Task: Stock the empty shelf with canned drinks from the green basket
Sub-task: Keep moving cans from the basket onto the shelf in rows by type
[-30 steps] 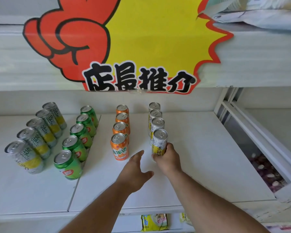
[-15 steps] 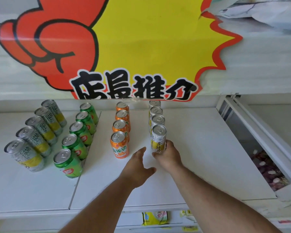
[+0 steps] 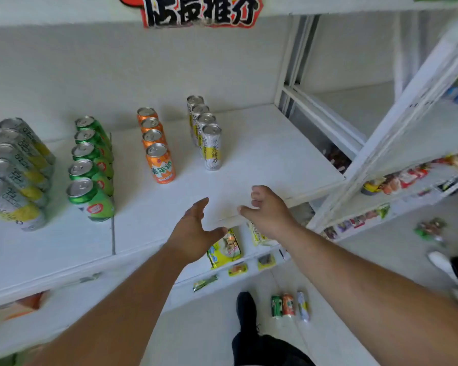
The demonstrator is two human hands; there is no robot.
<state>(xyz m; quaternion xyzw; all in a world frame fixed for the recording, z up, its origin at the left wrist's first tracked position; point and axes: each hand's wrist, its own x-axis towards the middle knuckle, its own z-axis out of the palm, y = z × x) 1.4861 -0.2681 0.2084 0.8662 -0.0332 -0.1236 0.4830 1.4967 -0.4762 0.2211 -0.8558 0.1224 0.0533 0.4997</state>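
On the white shelf (image 3: 262, 154) stand rows of cans running front to back: silver-yellow cans (image 3: 16, 202) at far left, green cans (image 3: 90, 199), orange cans (image 3: 160, 163), and white-and-yellow cans (image 3: 212, 147) on the right. My left hand (image 3: 193, 233) hovers over the shelf's front edge, fingers relaxed, holding nothing. My right hand (image 3: 269, 210) is just beside it, fingers loosely curled and empty, well in front of the white-and-yellow row. Three cans (image 3: 288, 306) lie on the floor below. The green basket is out of view.
A red-and-yellow sign (image 3: 201, 11) hangs from the shelf above. Snack packets (image 3: 224, 249) sit on the lower shelf. A second white rack (image 3: 407, 180) with packaged goods stands to the right. A black shoe (image 3: 246, 310) is on the floor.
My right hand has let go of the front white-and-yellow can and drawn back toward the shelf edge. Both hands have pulled away from the cans, and the view has tilted downward.
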